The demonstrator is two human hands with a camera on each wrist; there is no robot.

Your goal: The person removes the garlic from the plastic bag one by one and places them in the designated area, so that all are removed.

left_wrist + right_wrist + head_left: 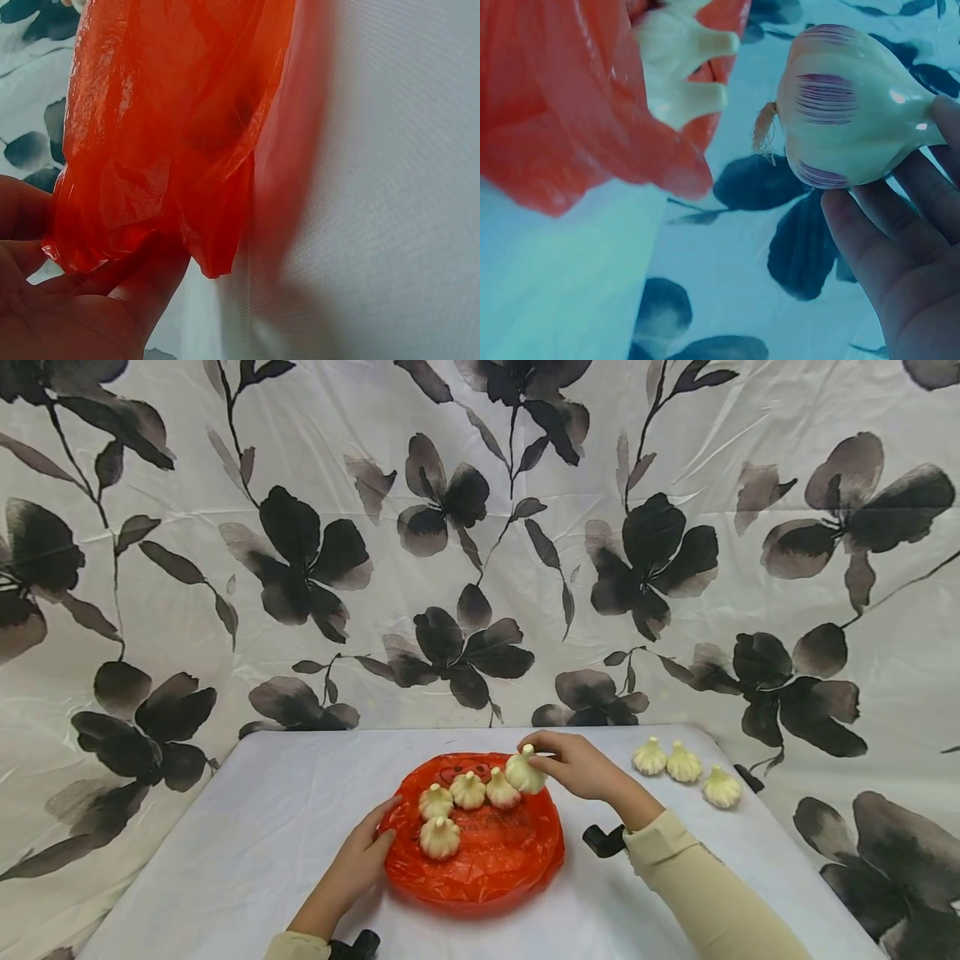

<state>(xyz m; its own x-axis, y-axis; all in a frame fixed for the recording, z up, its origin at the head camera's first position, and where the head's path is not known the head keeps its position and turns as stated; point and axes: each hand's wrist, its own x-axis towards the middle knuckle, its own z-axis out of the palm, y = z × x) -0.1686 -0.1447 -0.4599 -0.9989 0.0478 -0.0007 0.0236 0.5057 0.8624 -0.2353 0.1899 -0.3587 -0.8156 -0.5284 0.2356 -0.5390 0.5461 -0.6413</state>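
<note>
A round tray-like shape wrapped in a red plastic bag (502,868) stands in the middle of the table. My left hand (362,852) holds its left edge, the thumb on top; in the left wrist view the fingers (150,289) lie around the crinkled red plastic. Several garlic bulbs (439,837) sit in a curved row on the red surface. Over the far right part of it, my right hand (577,766) pinches a garlic bulb (832,109) by its neck. The bulb's root tuft and purple streaks show in the right wrist view.
Three more garlic bulbs (683,763) lie at the table's far right corner. White cloth covers the table (285,802). Behind it hangs a pale curtain (555,610) with dark flowers. Each wrist carries a black camera mount (603,841).
</note>
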